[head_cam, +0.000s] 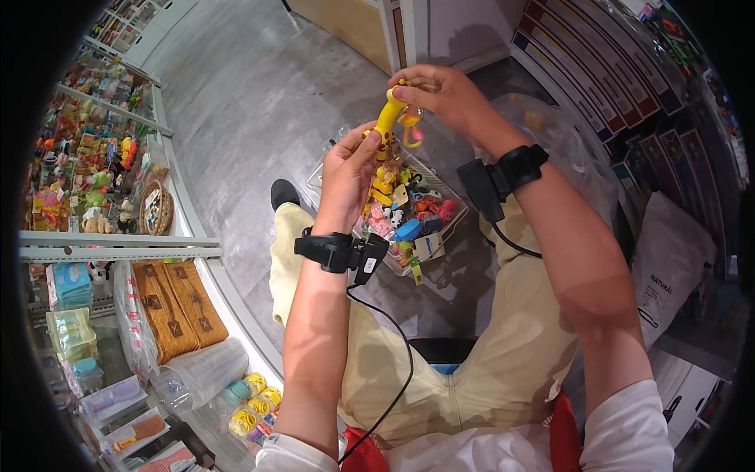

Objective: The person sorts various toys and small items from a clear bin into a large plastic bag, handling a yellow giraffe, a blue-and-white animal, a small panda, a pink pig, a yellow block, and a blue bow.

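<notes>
A yellow giraffe toy [387, 115] with brown spots is stretched between my two hands above a basket. My left hand [349, 168] grips its spotted lower body between thumb and fingers. At the upper end, my right hand [439, 94] pinches the giraffe near its head. A small keyring charm [411, 127], yellow and orange with a pink bit, dangles beneath my right fingers. Below, the white wire basket [457, 219] holds many small toys and keychains, among them yellow figures [383, 184], a blue case [407, 230] and red pieces [420, 206]. My left forearm hides part of its near side.
Shelves of small toys [94, 171] run along the left, with a wicker basket [156, 207] and woven bags [180, 307] lower down. Large flat boxes [590, 71] lean at the right beside a clear plastic bag [566, 135] and a white bag [672, 265]. Grey floor [236, 106] spreads ahead.
</notes>
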A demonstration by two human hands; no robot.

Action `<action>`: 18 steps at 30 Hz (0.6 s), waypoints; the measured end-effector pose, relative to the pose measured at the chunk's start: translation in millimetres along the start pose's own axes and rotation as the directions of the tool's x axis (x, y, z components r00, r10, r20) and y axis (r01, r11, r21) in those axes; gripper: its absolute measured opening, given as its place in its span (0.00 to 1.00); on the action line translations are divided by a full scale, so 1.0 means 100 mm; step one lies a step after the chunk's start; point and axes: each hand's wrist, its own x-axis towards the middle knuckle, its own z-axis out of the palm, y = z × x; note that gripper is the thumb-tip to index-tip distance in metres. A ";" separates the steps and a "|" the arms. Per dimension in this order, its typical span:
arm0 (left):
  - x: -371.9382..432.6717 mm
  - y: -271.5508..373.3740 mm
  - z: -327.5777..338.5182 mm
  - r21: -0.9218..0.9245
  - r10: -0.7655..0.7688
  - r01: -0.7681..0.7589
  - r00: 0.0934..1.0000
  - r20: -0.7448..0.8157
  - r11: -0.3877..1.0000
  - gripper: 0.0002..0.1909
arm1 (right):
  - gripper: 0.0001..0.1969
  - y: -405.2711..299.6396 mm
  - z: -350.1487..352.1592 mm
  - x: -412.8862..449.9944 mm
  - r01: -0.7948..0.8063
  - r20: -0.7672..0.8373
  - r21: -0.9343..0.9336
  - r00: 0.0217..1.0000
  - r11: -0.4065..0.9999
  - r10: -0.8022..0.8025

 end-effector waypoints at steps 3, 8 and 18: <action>0.00 -0.03 0.02 0.382 0.203 -0.158 0.976 -0.080 0.911 0.16 | 0.15 0.01 0.01 0.01 -0.002 -0.033 0.003 0.999 1.000 0.002; 0.02 -0.09 0.01 0.557 0.326 -0.231 0.942 -0.076 0.798 0.14 | 0.13 0.10 0.03 0.07 -0.111 -0.234 0.027 0.966 0.993 0.114; 0.06 -0.02 -0.17 -0.247 -0.096 0.092 0.995 -0.004 0.965 0.18 | 0.12 -0.03 0.06 0.00 0.040 -0.059 0.069 0.998 0.997 -0.036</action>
